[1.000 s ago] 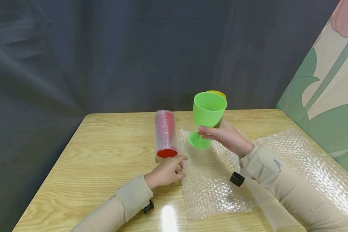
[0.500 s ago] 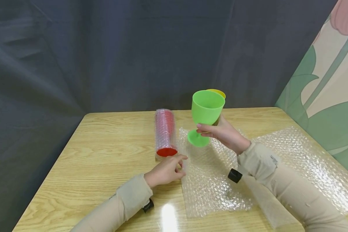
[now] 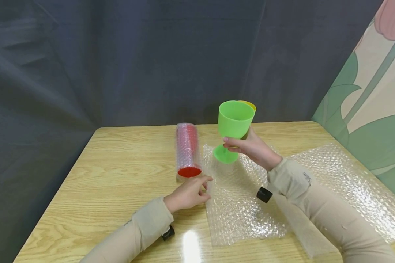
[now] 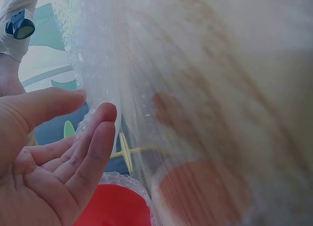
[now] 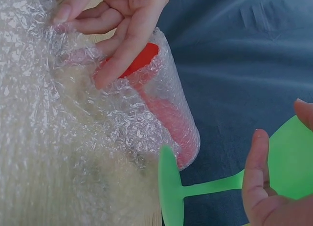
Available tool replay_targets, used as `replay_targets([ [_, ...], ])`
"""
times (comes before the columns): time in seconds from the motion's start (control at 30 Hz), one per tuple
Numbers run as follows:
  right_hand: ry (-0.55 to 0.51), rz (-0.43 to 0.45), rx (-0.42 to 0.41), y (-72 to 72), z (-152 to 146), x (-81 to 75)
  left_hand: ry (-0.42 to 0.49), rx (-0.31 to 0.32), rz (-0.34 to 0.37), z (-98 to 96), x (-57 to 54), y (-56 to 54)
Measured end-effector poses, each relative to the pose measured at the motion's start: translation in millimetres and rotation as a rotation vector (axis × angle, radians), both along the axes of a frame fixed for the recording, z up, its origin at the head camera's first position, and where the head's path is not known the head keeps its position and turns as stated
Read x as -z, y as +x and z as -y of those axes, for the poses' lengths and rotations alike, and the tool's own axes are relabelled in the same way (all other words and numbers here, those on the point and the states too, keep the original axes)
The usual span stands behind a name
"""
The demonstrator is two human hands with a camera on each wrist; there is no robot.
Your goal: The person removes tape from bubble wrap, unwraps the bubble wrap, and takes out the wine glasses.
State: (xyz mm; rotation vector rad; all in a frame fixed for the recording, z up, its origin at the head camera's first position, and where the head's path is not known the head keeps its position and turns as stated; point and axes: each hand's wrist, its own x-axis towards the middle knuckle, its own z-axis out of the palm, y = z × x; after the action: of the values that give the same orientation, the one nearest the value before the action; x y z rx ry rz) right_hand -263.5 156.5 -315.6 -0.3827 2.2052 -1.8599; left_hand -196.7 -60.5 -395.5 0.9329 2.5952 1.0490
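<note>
- Head view: the right hand [image 3: 255, 148] held a green goblet [image 3: 235, 124], tilted, above a bubble wrap sheet [image 3: 240, 215] on the tabletop [image 3: 125, 164]. The left hand [image 3: 188, 193], loosely bent, lay at the sheet's left edge, near a bubble-wrapped red cup [image 3: 188, 149]. A yellow rim [image 3: 252, 106] showed behind the goblet.
- Left wrist view: thumb and fingertips stood apart.
- Right wrist view: the goblet's stem and foot jutted beyond the gripping fingers.

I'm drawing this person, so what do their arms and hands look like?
The left hand and right hand wear no gloves. The left sleeve and right sleeve are long and beige. Small dark lettering marks the right one, too tiny to read. A little black device shows near each wrist.
</note>
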Motion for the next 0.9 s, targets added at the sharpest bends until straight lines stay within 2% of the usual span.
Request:
replay_targets([
  [0.9, -0.029, -0.013, 0.000, -14.9, 4.5, 6.8, -0.044, -0.003, -0.048, -0.8, 2.0, 1.2],
])
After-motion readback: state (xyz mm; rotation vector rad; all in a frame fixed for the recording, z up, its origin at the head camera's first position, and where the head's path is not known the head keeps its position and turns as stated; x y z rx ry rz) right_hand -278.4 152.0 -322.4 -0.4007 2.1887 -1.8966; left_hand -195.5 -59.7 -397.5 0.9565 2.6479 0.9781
